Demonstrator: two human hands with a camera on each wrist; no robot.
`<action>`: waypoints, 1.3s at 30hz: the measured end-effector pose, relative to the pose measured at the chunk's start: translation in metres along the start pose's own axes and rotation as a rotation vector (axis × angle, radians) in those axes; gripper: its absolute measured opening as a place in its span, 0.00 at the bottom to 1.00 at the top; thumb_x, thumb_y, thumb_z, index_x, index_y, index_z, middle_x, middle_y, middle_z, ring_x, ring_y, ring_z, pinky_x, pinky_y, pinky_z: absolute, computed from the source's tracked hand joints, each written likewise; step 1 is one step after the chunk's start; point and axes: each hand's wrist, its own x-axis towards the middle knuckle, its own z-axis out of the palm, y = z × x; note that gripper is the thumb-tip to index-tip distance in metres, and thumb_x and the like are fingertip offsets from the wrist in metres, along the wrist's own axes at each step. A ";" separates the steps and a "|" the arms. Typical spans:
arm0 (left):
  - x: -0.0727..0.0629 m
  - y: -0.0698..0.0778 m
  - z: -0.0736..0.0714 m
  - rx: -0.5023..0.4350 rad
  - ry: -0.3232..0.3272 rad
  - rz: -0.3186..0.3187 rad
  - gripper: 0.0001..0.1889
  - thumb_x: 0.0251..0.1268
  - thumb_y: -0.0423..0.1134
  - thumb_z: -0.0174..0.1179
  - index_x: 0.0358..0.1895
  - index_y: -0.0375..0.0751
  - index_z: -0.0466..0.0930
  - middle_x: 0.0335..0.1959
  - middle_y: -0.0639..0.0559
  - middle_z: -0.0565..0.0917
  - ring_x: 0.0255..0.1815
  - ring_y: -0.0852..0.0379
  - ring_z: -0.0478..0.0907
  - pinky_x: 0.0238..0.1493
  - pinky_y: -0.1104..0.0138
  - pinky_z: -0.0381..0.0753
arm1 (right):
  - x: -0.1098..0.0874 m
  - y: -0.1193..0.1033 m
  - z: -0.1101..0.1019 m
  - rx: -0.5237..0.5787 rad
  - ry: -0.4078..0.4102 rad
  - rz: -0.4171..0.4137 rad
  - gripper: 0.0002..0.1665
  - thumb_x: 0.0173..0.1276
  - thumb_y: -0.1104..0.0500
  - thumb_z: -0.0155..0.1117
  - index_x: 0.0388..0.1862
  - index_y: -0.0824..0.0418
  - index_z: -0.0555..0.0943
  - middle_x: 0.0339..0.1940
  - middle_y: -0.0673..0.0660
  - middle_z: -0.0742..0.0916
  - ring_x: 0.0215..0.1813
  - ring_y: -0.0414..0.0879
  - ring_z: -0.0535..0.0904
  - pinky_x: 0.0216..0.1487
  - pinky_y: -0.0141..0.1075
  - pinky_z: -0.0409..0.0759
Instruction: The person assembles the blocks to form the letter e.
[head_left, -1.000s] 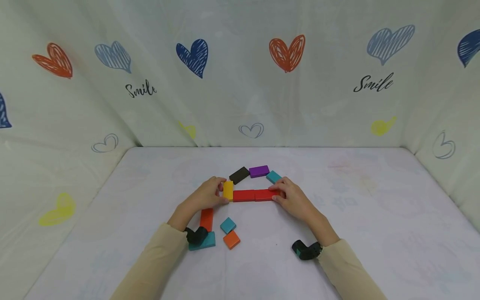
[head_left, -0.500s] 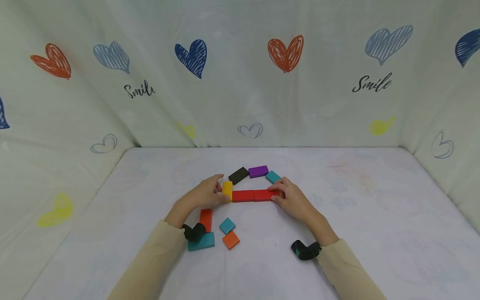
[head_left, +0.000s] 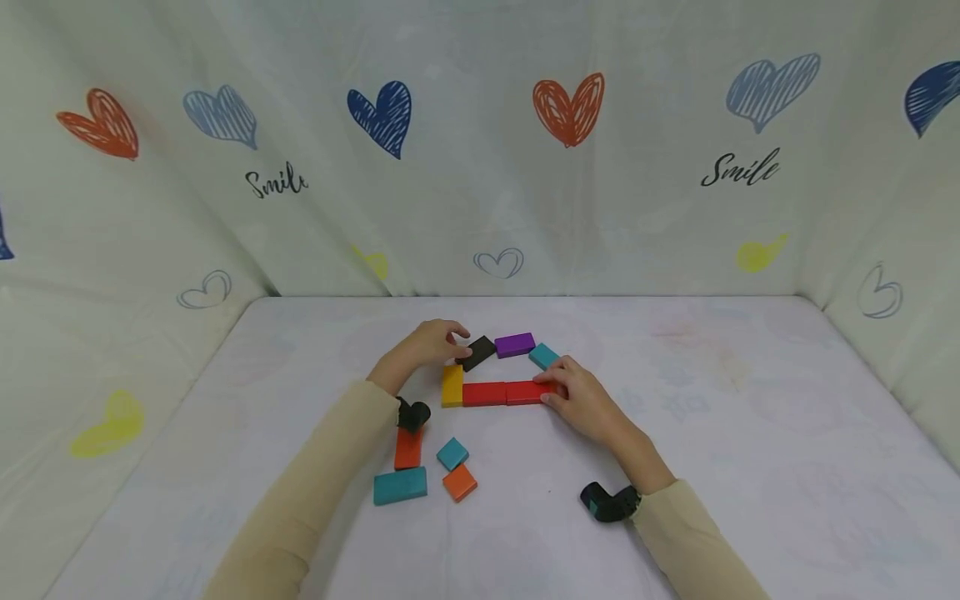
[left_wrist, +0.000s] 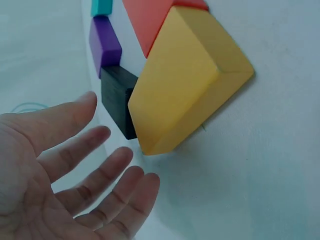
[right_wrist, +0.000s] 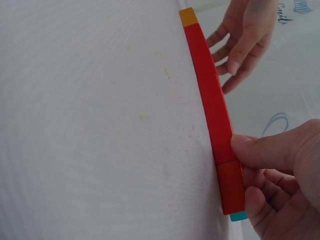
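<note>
My left hand (head_left: 429, 342) has loosely spread fingers beside the black block (head_left: 481, 354); the left wrist view shows a gap between them. A yellow block (head_left: 452, 387) adjoins the left end of a row with two red blocks (head_left: 484, 394). At the row's right end, my right hand (head_left: 581, 402) pinches a red block (head_left: 523, 392) between thumb and fingers. In the right wrist view, a darker red-orange block (right_wrist: 231, 187) ends the row by those fingers. Behind, a purple block (head_left: 514, 345) and a teal block (head_left: 543, 356) continue the curve from the black one.
Nearer the front lie an orange-red block (head_left: 408, 450), a long teal block (head_left: 400, 486), a small teal block (head_left: 452, 453) and a small orange block (head_left: 460, 482). A white cloth covers the table (head_left: 712, 467). A curtain with printed hearts (head_left: 465, 192) hangs behind.
My left hand has let go of the yellow block and moved up and away to the black block. My right hand stays at the red row's end.
</note>
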 end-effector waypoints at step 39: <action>0.014 0.004 0.005 -0.048 -0.024 -0.023 0.20 0.61 0.40 0.61 0.58 0.44 0.75 0.50 0.40 0.76 0.36 0.52 0.76 0.45 0.66 0.78 | 0.000 -0.002 -0.001 -0.007 0.003 0.006 0.15 0.61 0.65 0.63 0.49 0.62 0.81 0.44 0.57 0.78 0.41 0.46 0.70 0.38 0.33 0.72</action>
